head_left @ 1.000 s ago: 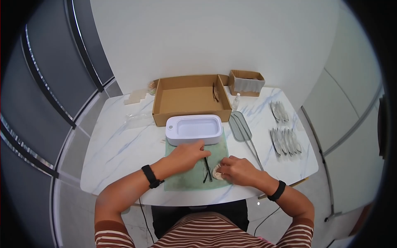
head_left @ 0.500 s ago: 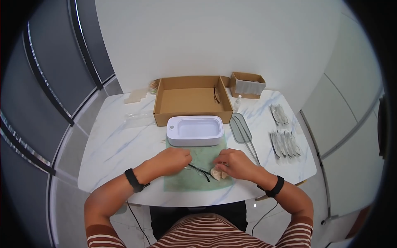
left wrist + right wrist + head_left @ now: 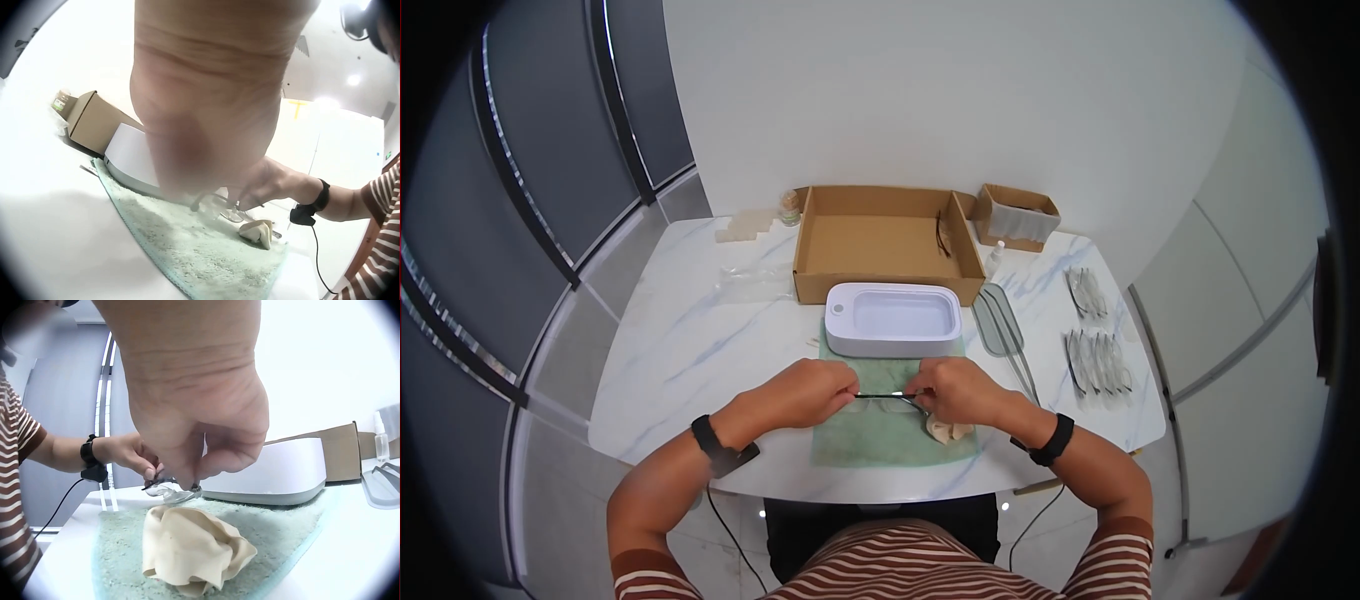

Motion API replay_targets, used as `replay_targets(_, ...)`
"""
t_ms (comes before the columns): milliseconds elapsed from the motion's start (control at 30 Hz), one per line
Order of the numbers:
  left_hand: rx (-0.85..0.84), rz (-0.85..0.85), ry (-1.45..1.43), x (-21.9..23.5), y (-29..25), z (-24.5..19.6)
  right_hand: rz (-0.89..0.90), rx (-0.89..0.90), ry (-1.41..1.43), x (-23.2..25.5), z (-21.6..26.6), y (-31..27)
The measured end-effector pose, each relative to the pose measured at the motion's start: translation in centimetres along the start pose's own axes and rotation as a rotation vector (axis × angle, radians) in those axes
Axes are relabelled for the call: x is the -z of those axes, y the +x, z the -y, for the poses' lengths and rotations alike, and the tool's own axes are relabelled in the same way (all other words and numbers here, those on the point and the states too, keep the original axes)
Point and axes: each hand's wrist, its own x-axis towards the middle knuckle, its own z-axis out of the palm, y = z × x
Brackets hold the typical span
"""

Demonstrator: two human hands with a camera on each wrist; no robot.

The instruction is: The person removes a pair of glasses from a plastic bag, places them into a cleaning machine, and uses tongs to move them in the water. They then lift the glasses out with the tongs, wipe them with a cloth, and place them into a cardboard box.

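Note:
Both hands hold a pair of dark-framed glasses [image 3: 884, 397] over a green towel [image 3: 865, 440]. My left hand [image 3: 808, 390] pinches one side of the frame, and my right hand [image 3: 965, 390] pinches the other. Clear lenses [image 3: 169, 492] show between the hands in the right wrist view. Below my right hand lies a crumpled beige cloth [image 3: 194, 547] on the towel. Just beyond the hands stands a white ultrasonic cleaner [image 3: 840, 340] with an oblong basin. In the left wrist view my own wrist covers most of the left fingers.
Behind the cleaner sits a shallow cardboard box [image 3: 880, 240] with dark glasses inside. A smaller carton [image 3: 1018, 222] and a spray bottle [image 3: 995, 258] stand right of it. Farther right are a grey tray [image 3: 997, 320] with long tongs and several bagged glasses [image 3: 1098, 362].
The glasses have come up from lying on the towel to being held between both hands, turned crosswise. My right hand has left the beige cloth and taken hold of the frame.

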Motion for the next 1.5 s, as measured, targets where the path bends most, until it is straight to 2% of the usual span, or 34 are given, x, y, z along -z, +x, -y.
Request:
replay_targets(133,0.043,0.025,-0.151,0.2,0.3,-0.6,0.062,-0.08,0.004,0.0,-0.9,-0.6)
replay_targets(267,0.026,-0.068,-0.285,-0.5,0.7,-0.5,0.045,-0.07,-0.05,0.0,-0.1,-1.3)
replay_targets(367,0.055,-0.123,-0.425,-0.8,0.7,-1.0,0.001,-0.061,-0.051,-0.1,0.0,-1.7)
replay_targets(467,0.067,-0.199,-0.506,-0.7,0.6,-1.7,-0.094,-0.15,0.055,0.2,-0.2,-2.2)
replay_targets(533,0.061,-0.239,-0.515,-0.4,0.5,-2.1,-0.188,-0.184,0.204,0.5,-0.6,-2.6)
replay_targets(567,0.036,-0.2,-0.427,0.2,0.4,-2.0,-0.189,-0.185,0.202,0.6,-0.9,-2.9)
replay_targets(633,0.009,-0.162,-0.339,0.5,0.2,-1.9,-0.228,-0.234,0.377,0.6,-1.5,-3.3)
replay_targets(667,-0.04,-0.175,-0.347,0.5,0.0,-1.8,-0.228,-0.235,0.375,0.5,-1.9,-3.5)
replay_targets(700,-0.087,-0.188,-0.356,0.4,0.0,-1.8,-0.253,-0.299,0.521,0.4,-2.2,-3.6)
replay_targets(833,-0.021,-0.199,-0.473,-0.1,-0.4,-2.7,-0.316,-0.432,0.919,1.0,-2.7,-4.1)
replay_targets(933,0.028,-0.146,-0.591,-0.4,-0.5,-3.3,-0.34,-0.451,1.058,0.7,-3.4,-4.6)
replay_targets(1000,0.045,-0.125,-0.709,-0.5,-0.5,-3.7,-0.342,-0.47,1.073,0.5,-3.4,-4.8)
replay_targets(1133,-0.004,-0.101,-0.655,-0.5,-0.3,-4.5,-0.348,-0.515,1.114,0.3,-3.2,-5.0)
replay_targets(1233,0.036,-0.125,-0.671,-1.0,-0.5,-5.0,-0.337,-0.508,1.093,0.0,-3.2,-5.1)
replay_targets(1300,0.043,-0.179,-0.788,-1.6,-0.6,-4.8,-0.352,-0.503,1.084,-0.1,-2.9,-5.4)
replay_targets(1500,0.014,-0.164,-0.767,-1.6,-0.3,-5.8,-0.405,-0.51,1.127,-0.5,-2.8,-5.9)
